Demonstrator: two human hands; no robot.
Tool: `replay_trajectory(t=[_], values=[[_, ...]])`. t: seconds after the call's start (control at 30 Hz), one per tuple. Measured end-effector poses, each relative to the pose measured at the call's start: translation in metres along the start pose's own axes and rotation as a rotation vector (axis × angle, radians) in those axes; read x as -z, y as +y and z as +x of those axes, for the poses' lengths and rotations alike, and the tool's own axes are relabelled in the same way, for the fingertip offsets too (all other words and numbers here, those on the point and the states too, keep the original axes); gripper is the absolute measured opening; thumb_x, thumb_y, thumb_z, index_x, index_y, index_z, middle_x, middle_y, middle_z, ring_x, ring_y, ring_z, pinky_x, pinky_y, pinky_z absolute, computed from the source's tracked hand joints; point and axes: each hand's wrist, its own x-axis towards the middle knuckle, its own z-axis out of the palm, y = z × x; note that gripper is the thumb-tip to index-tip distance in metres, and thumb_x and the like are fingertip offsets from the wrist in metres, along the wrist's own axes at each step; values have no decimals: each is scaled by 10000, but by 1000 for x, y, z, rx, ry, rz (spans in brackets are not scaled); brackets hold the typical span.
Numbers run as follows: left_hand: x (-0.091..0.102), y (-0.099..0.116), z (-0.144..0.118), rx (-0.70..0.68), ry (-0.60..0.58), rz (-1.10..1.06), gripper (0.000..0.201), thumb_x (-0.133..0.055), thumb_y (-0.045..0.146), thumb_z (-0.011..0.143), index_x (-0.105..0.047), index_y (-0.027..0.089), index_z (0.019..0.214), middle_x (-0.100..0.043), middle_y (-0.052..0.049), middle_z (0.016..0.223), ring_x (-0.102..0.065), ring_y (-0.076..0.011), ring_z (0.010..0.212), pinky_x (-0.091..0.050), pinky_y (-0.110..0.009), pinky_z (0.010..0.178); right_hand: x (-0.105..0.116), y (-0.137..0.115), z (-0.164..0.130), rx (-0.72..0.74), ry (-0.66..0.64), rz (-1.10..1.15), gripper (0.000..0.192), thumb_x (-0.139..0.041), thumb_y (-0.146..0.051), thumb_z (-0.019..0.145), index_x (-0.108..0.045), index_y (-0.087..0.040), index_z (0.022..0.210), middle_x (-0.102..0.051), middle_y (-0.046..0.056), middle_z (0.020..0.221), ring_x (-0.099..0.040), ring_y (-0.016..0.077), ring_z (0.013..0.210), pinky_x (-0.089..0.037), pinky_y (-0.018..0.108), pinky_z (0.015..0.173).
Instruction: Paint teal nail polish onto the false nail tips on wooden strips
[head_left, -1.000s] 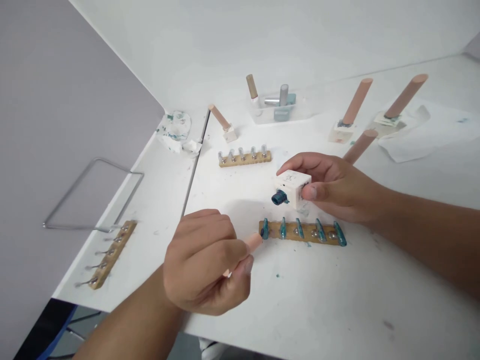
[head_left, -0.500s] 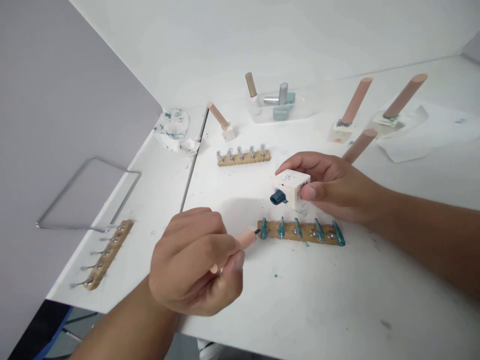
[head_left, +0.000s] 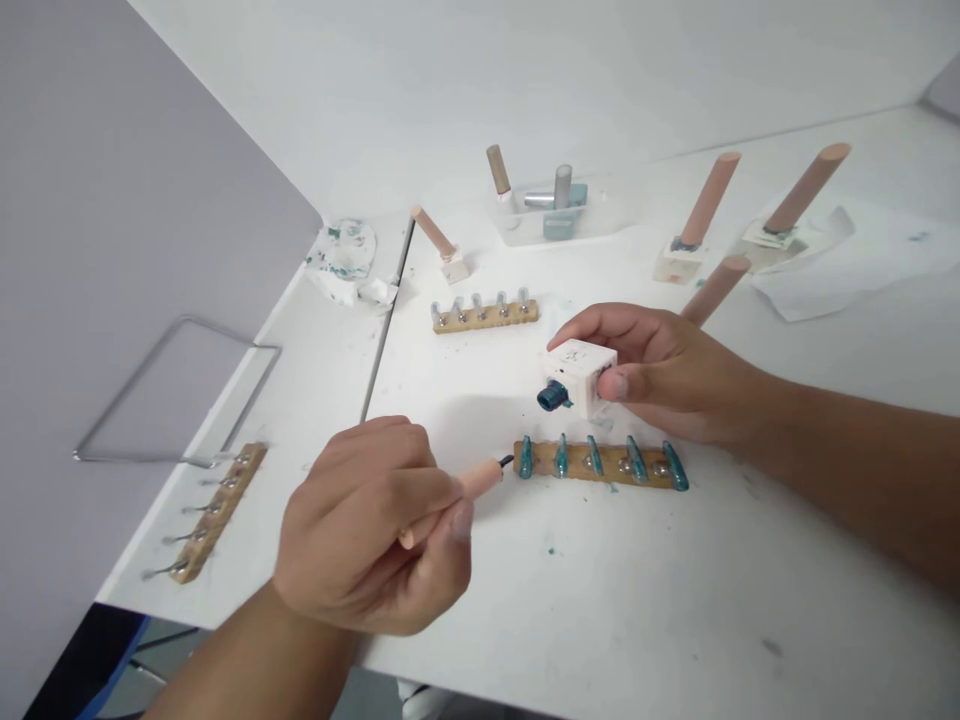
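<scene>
My left hand (head_left: 382,530) is closed around a nail polish brush (head_left: 480,480) by its peach cap handle. The dark brush tip points right, close to the left end of a wooden nail stand (head_left: 555,470) with several teal-painted false nails (head_left: 594,456) on it. Above that stand, my right hand (head_left: 652,370) grips a white square nail polish bottle (head_left: 581,370), tilted so its teal-smeared open neck (head_left: 553,397) faces left and toward me.
Behind are a wooden stand of clear nails (head_left: 486,317), capped bottles (head_left: 454,265) and a clear plastic box (head_left: 517,232) of bottles. Another nail stand (head_left: 217,515) lies left beside a metal frame (head_left: 180,320). Stained tissue (head_left: 349,250) sits back left, paper (head_left: 817,290) at right.
My left hand has drawn the brush slightly left, away from the painted nails. The right hand with the bottle has hardly moved.
</scene>
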Motion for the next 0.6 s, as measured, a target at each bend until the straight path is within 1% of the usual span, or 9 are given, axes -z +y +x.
replay_trajectory(t=[0.03, 0.07, 0.17, 0.2, 0.27, 0.33, 0.4, 0.47, 0.6], values=[[-1, 0, -2, 37, 13, 5, 140, -549, 67, 731, -505, 200, 738, -332, 73, 519, -299, -81, 441, -209, -276, 418, 0, 0, 0, -1, -1, 5, 250, -843, -282, 746, -741, -220, 965, -711, -14, 829, -669, 102, 752, -575, 232, 718], [-1, -1, -4, 69, 16, 10, 149, -544, 96, 753, -466, 203, 684, -317, 68, 510, -282, -81, 438, -192, -279, 422, 0, 0, 0, -3, -5, 9, 246, -840, -277, 750, -741, -220, 968, -711, -16, 828, -668, 98, 751, -574, 226, 718], [0, -2, -7, 97, 4, 19, 310, -545, 141, 781, -318, 200, 578, -259, 60, 482, -245, -82, 431, -157, -286, 427, 0, 1, 0, -8, -13, 19, 251, -840, -269, 754, -742, -223, 980, -709, -23, 822, -668, 84, 748, -573, 208, 723], [1, -3, -7, 91, 5, 18, 322, -548, 145, 784, -311, 199, 572, -253, 60, 479, -245, -82, 430, -158, -283, 425, 1, 1, 0, -7, -17, 20, 253, -840, -266, 756, -742, -224, 985, -707, -27, 819, -668, 79, 747, -573, 203, 726], [2, -4, -6, 65, 13, 4, 238, -557, 129, 776, -404, 199, 608, -283, 62, 484, -276, -83, 431, -185, -274, 421, 1, 2, 0, -8, -28, 22, 257, -838, -265, 760, -741, -228, 996, -706, -33, 820, -667, 70, 749, -573, 192, 735], [3, -4, -3, 18, 34, -21, 135, -561, 78, 751, -505, 196, 715, -343, 65, 507, -310, -84, 437, -226, -266, 420, 2, 2, 1, -8, -33, 24, 264, -842, -271, 757, -741, -232, 997, -709, -34, 835, -669, 64, 757, -573, 184, 742], [3, -4, 2, -47, 39, -41, 193, -558, 16, 711, -548, 184, 805, -379, 67, 531, -344, -86, 443, -262, -263, 417, 2, 3, 1, -16, -22, 28, 271, -849, -281, 748, -742, -234, 992, -708, -36, 838, -669, 58, 758, -572, 173, 741], [3, -4, 7, -97, 27, -54, 243, -552, -21, 678, -560, 168, 830, -376, 69, 539, -359, -87, 445, -270, -262, 410, 2, 3, 1, -20, -17, 32, 272, -851, -282, 744, -743, -236, 989, -706, -40, 836, -668, 52, 756, -570, 162, 739], [2, -5, 13, -118, -10, -82, 260, -548, -39, 680, -564, 156, 850, -390, 72, 532, -385, -85, 444, -278, -248, 410, 2, 3, 1, -11, -46, 38, 250, -835, -263, 768, -742, -241, 999, -712, -45, 853, -664, 36, 758, -557, 131, 730]])
